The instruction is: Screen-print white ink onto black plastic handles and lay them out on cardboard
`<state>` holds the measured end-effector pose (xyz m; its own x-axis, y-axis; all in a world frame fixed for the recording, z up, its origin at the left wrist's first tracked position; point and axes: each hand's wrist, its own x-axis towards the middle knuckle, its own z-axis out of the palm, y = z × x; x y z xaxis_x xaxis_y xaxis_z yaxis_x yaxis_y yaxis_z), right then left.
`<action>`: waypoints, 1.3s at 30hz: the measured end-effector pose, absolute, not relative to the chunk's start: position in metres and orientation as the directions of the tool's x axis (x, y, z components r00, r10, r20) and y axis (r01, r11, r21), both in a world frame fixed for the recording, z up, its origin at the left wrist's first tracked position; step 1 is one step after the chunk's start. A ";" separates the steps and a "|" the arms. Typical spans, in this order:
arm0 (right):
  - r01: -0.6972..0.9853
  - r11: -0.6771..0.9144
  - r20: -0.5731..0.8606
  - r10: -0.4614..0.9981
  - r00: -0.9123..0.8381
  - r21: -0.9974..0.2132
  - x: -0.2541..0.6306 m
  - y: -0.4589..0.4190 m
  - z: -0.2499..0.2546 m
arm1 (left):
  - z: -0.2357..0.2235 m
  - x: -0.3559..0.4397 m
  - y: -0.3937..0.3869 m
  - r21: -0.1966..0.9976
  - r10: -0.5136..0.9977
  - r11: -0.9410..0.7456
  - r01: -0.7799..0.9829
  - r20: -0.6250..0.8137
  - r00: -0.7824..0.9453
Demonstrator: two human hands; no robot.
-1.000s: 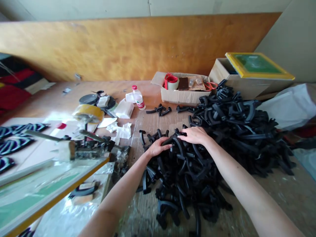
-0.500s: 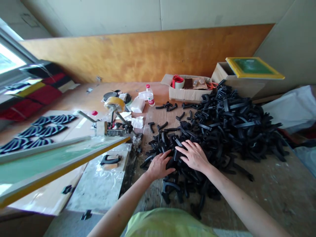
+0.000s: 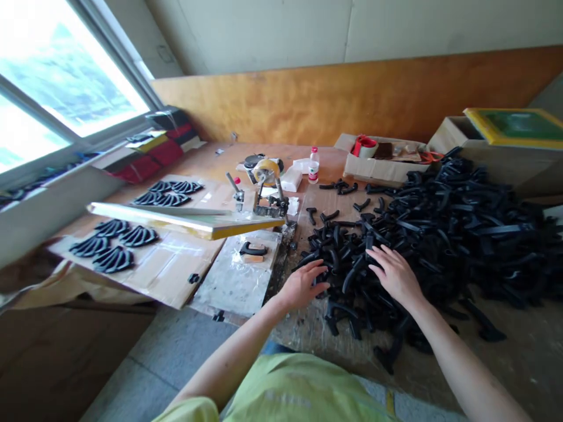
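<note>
A large heap of black curved plastic handles (image 3: 422, 223) covers the right part of the bench. My left hand (image 3: 303, 285) hovers at the heap's left edge, fingers stretched forward and thumb apart, with nothing visible in it. Over the near middle of the pile is my right hand (image 3: 397, 276), its fingers spread. A short upright black piece (image 3: 369, 242) stands by its fingertips; no grip on it shows. To the left, a single black handle (image 3: 254, 249) rests on a small tan block on the film-covered plate (image 3: 237, 281), below a raised screen-printing frame (image 3: 246, 227).
Several groups of black handles (image 3: 114, 261) lie fanned out on cardboard at left. A clamp stand with a yellow tape roll (image 3: 266, 171) holds the frame. Behind are a bottle (image 3: 314, 167), a carton (image 3: 373, 170) with tape rolls, and a yellow-edged screen (image 3: 519, 126).
My view has swung left, bringing the window and more of the bench in. My hands have moved apart, and the right one has lifted off the handles it touched.
</note>
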<state>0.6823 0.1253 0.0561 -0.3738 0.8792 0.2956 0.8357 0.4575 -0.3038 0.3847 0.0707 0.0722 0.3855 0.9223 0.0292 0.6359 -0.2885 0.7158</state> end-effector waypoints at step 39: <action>0.904 0.404 -0.058 0.908 -0.415 -0.138 0.222 0.212 0.095 | -0.009 -0.005 0.039 0.919 0.933 0.358 0.166 -0.346 -0.097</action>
